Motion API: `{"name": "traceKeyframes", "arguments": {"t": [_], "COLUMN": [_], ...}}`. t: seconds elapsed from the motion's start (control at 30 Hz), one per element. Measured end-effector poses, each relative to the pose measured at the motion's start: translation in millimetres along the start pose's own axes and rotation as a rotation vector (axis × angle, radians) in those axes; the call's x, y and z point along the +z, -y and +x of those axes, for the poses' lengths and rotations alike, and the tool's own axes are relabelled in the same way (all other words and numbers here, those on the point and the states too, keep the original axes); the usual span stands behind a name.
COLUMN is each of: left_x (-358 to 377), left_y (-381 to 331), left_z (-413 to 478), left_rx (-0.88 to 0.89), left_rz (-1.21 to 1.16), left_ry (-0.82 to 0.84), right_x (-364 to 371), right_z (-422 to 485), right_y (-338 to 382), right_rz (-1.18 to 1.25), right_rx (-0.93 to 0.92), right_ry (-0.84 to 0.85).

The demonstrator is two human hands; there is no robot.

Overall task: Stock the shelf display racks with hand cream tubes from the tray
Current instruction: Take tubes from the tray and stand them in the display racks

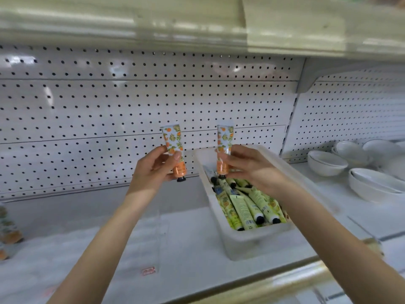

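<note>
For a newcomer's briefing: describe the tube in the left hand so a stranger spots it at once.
On the white shelf, before the pegboard wall, stands a clear tray of green tubes. Just left of it, the left hand holds up a tube, cap down. It is orange-patterned, unlike the green ones, and unlike its twin in the right hand, it is not over the tray.

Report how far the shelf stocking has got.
Done: what look like a few orange tubes, blurred, sit at the far left edge of the shelf. In hand: the left hand holds one orange-print tube, the right hand a second orange-print tube, both cap down. Left: the tray holds a pile of green tubes.
</note>
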State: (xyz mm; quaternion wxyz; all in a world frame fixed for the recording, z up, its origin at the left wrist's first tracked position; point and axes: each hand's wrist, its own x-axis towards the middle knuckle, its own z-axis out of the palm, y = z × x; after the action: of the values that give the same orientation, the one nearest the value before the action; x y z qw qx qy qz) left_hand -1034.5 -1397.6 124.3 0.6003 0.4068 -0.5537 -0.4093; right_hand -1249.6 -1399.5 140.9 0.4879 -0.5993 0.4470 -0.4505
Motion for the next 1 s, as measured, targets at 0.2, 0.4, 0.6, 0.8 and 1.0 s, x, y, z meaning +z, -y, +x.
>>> {"name": "traceKeyframes", "arguments": {"t": [0.2,0.4,0.6,0.8,1.0], "left_x": [-4.8,-17.6,-28.8,-47.5,-78.3], "left_y": [-6.4,-23.2,-31.7,-41.1,-52.6], "left_z": [-26.1,-71.7,-130.9,-167.8,-181.6], "left_rx": [-0.038,-0.042,-0.065,-0.087,-0.072], "left_rz": [-0.037,-0.032,0.015,0.055,0.086], "left_ry": [0.004,-0.037,-0.083,-0.140,-0.179], "right_x": [22.7,37.0,47.4,67.7,99.8], "right_z": [-32.2,-68.4,-109.8,-131.2,-128.9], "right_y": [2.2,4.6,-6.5,-5.1,2.9], "right_rz": [0.042,-0.022,0.023,0.071,0.077], "right_rx": [-0.022,-0.056,-0.055,-0.042,-0.043], "right_ry": [-0.048,-0.017,0.024,0.079,0.124]}}
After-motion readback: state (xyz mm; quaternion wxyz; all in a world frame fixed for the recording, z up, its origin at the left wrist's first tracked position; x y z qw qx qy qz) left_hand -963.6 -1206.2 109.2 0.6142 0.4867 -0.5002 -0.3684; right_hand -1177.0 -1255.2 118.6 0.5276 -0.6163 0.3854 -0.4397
